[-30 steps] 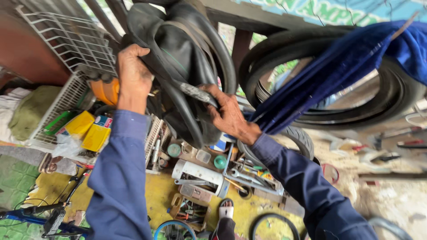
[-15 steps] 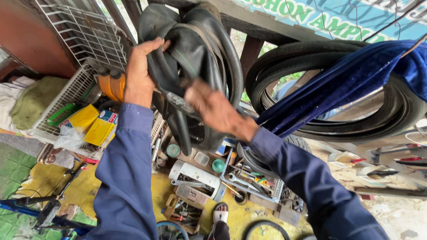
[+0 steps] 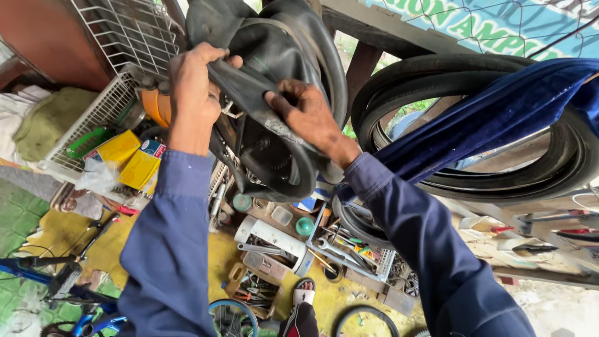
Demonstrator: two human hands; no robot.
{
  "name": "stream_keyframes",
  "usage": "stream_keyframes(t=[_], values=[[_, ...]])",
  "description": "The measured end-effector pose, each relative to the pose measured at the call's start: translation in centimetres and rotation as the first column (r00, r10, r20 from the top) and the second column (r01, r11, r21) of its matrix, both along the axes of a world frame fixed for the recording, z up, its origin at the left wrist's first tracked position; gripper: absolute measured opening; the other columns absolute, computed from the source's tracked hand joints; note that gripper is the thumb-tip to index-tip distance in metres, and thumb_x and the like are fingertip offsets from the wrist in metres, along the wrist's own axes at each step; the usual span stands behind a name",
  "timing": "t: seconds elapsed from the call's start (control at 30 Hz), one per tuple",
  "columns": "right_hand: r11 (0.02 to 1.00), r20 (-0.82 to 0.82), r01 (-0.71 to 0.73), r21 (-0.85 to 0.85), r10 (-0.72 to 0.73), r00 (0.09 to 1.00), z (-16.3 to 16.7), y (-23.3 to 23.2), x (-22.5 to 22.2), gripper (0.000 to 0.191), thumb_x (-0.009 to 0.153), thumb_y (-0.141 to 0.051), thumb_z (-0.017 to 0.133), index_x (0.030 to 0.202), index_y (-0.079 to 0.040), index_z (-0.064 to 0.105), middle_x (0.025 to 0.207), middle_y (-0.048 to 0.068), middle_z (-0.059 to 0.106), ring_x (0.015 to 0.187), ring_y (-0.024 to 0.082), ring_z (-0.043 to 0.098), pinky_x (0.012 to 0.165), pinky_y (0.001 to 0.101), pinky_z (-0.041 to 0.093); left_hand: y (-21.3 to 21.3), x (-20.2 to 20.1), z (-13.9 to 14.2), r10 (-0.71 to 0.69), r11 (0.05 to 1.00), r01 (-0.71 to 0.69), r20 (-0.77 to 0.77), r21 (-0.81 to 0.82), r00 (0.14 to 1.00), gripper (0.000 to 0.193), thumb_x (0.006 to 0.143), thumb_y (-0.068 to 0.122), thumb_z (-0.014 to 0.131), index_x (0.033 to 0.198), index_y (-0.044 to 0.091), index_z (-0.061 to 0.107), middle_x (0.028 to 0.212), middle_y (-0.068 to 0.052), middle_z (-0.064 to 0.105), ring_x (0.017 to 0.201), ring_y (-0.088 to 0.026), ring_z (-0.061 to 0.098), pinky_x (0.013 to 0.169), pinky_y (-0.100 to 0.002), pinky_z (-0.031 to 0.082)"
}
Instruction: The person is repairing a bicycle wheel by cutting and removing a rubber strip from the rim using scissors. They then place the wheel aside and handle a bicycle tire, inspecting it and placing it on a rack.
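The left hand (image 3: pixel 194 87) is closed around a fold of the black inner tube (image 3: pixel 274 81), which hangs from above in the middle of the scene, and the right hand (image 3: pixel 306 115) grips the same tube lower down, fingers curled over its edge. Just right of the tube hang black tyres (image 3: pixel 561 168) with a blue cloth (image 3: pixel 499 118) draped over them. To the left sits a white wire basket (image 3: pixel 100 118) holding yellow boxes (image 3: pixel 128 159), and below lies a tray of tools (image 3: pixel 340 253).
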State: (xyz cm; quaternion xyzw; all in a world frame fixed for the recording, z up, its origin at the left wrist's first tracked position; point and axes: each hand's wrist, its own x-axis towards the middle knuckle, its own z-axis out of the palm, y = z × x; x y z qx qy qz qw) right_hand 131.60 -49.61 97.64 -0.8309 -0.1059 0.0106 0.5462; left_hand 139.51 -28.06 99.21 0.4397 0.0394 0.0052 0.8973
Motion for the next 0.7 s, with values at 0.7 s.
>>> stream_keyframes(t=[0.7], values=[[0.91, 0.548, 0.35, -0.222, -0.18, 0.817, -0.9, 1.5, 4.4, 0.018, 0.092, -0.012, 0.068, 0.101, 0.003, 0.074, 0.091, 0.026, 0.073, 0.079, 0.04, 0.072, 0.069, 0.0453, 0.055, 4.8, -1.6, -3.7, 0.293, 0.952, -0.272, -0.152, 0.141, 0.944, 0.015, 0.081, 0.014, 0.075, 0.078, 0.002, 0.067, 0.071, -0.01, 0.066, 0.044, -0.017, 0.052, 0.042, -0.033, 0.048]])
